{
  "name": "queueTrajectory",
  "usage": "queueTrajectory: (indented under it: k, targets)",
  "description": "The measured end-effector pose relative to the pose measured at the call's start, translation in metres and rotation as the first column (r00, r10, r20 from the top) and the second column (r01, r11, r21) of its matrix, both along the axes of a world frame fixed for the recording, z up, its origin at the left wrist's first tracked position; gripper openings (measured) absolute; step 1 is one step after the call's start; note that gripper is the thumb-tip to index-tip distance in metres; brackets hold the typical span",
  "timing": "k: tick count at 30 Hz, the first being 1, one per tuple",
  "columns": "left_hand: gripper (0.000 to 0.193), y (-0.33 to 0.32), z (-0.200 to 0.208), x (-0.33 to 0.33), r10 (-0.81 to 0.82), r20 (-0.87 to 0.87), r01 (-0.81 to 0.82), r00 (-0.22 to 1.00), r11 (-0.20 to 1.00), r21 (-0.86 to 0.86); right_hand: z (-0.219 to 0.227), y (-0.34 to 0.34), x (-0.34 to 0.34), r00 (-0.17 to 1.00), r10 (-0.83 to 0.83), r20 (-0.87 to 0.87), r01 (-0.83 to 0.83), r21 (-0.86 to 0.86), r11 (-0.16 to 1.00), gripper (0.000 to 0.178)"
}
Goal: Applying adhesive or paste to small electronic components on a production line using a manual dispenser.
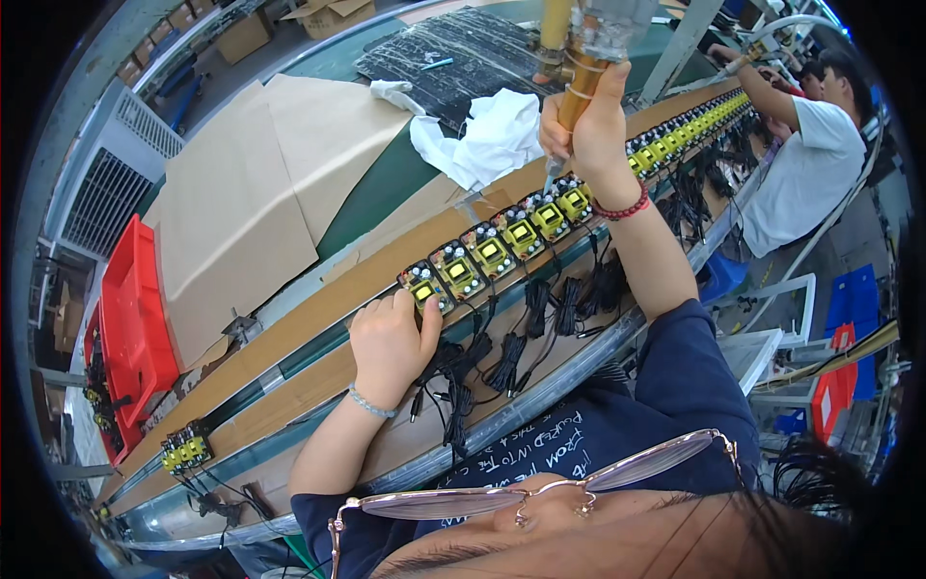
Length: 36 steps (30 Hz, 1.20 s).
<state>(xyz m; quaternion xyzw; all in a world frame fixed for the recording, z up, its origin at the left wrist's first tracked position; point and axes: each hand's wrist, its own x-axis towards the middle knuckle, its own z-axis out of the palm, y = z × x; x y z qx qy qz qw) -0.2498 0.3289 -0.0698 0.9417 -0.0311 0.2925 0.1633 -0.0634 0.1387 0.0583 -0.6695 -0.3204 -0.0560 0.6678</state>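
Observation:
My right hand (600, 130) is wrapped round an amber glue dispenser (582, 89), held upright over the row. Its thin nozzle (553, 176) points down at the small circuit boards (521, 234), which carry yellow transformers and stand side by side in a long line. At the left end of that line, my left hand (391, 338) grips the last circuit board (422, 286) between thumb and fingers; part of the board is hidden by them. Black cables (506, 362) run from the boards and lie bundled along the near side.
A smaller group of boards (186, 449) sits farther left on the line. Beyond it are a red bin (135, 318), cardboard sheets (260, 183), a white cloth (487, 140) and a black mat (449, 63). Co-workers sit at the far right, one in a white shirt (805, 174).

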Motion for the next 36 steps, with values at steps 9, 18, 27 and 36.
queueTrajectory:
  k: [9,18,27,36]
  targets:
    - [0.031,-0.002,0.0,0.001,0.015,0.045,-0.016,0.999,1.0,0.006,-0.014,-0.006,0.002,0.997,0.076,-0.021,-0.073,0.125,0.989,0.086]
    - [0.03,0.0,0.009,-0.004,-0.005,0.044,0.006,0.999,0.999,-0.032,0.009,0.014,-0.021,0.977,0.197,-0.08,-0.181,0.177,0.968,0.094]
    - [0.03,0.002,0.004,-0.004,-0.002,0.054,0.005,0.999,0.998,-0.063,-0.011,0.037,-0.036,0.978,0.171,-0.12,-0.153,0.151,0.977,0.094]
    - [0.028,0.003,0.0,-0.006,-0.018,0.076,0.023,0.997,0.998,-0.067,-0.015,0.038,-0.027,0.959,0.203,-0.199,-0.163,0.2,0.966,0.082]
